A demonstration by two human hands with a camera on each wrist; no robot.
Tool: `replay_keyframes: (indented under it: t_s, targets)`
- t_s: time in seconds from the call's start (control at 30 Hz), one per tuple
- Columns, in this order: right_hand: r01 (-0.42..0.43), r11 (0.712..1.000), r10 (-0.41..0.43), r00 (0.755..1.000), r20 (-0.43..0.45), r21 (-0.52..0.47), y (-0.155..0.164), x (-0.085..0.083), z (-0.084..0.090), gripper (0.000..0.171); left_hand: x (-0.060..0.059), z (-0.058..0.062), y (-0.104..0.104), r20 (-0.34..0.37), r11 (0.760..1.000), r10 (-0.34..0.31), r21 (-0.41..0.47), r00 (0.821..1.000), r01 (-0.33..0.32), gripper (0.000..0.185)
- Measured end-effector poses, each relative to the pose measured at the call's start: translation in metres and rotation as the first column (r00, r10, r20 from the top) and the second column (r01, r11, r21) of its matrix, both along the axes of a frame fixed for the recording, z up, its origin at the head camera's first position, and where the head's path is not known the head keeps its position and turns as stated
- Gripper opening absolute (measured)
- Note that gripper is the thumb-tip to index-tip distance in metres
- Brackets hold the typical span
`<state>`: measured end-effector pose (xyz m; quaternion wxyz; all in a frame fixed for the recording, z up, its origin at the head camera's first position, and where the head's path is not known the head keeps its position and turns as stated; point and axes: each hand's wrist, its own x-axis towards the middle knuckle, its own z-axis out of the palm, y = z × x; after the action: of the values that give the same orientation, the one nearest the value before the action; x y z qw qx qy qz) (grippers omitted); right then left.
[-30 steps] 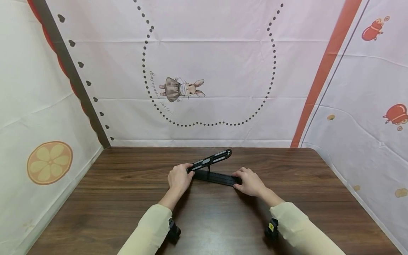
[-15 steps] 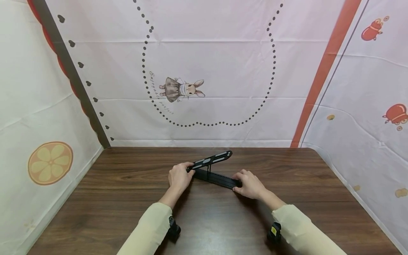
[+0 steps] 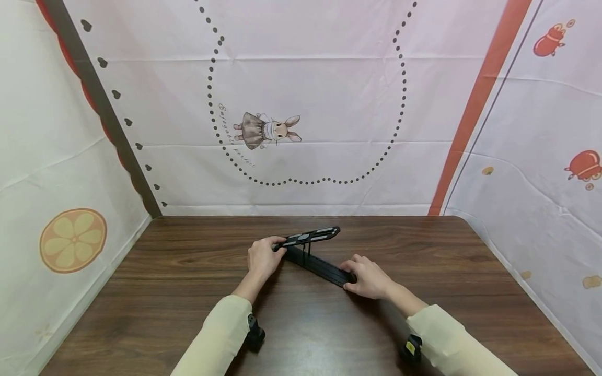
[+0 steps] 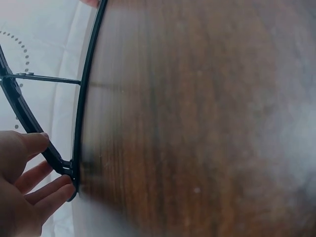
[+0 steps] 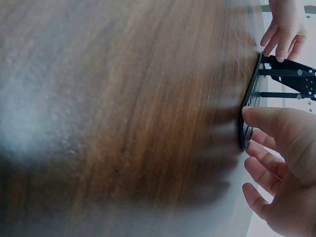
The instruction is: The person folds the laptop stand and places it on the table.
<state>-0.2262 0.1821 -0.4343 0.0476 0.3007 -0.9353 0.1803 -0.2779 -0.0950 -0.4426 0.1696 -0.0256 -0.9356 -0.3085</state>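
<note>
A black folding laptop stand (image 3: 320,267) sits on the table, propped open. Its upper plate (image 3: 312,236), with grey pads, slopes up from the hinged end on the left, and a thin strut (image 4: 49,78) links it to the base. My left hand (image 3: 261,258) grips that hinged end; in the left wrist view its thumb lies on the upper plate and the fingertips are at the hinge. With my right hand (image 3: 369,279) I pinch the base's other end, the thumb (image 5: 259,117) at one edge and fingers behind it.
The wooden table (image 3: 188,282) spreads around the stand. A white printed cloth (image 3: 338,104) hangs behind it, and similar cloth (image 3: 541,209) closes off both sides. Each wrist carries a small black camera (image 3: 255,334) below the sleeve cuff.
The stand has turned: its right end has come nearer to me with my right hand, while my left hand stays at nearly the same spot. The upper plate's far tip appears slightly lower.
</note>
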Motion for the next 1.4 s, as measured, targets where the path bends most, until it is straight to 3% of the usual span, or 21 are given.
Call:
replay_keyframes:
  t_s: [0.2,0.57,0.9,1.07,1.4]
  targets:
    - [-0.031,1.0,0.031,0.999,-0.004,0.002,-0.003,0.004,-0.001,0.036,-0.002,0.002,-0.002,-0.004,0.999,-0.029,0.034,1.0,0.029,0.021]
    - [-0.019,1.0,0.019,0.996,-0.087,-0.006,-0.014,0.016,-0.004,0.036,-0.013,0.0,-0.006,0.033,0.992,-0.1,0.085,0.994,0.097,0.021]
    - [-0.088,0.996,0.088,0.995,-0.042,0.007,-0.015,0.02,-0.002,0.035,-0.019,0.0,-0.008,0.05,0.986,-0.137,0.104,0.989,0.131,0.02]
    - [-0.144,0.99,0.144,0.987,-0.078,0.004,-0.015,0.021,-0.003,0.033,-0.022,0.0,-0.008,0.065,0.982,-0.154,0.118,0.986,0.146,0.019]
    - [-0.12,0.992,0.122,0.991,-0.058,0.033,-0.018,0.021,-0.005,0.031,-0.026,0.0,-0.003,0.094,0.968,-0.189,0.184,0.977,0.17,0.019]
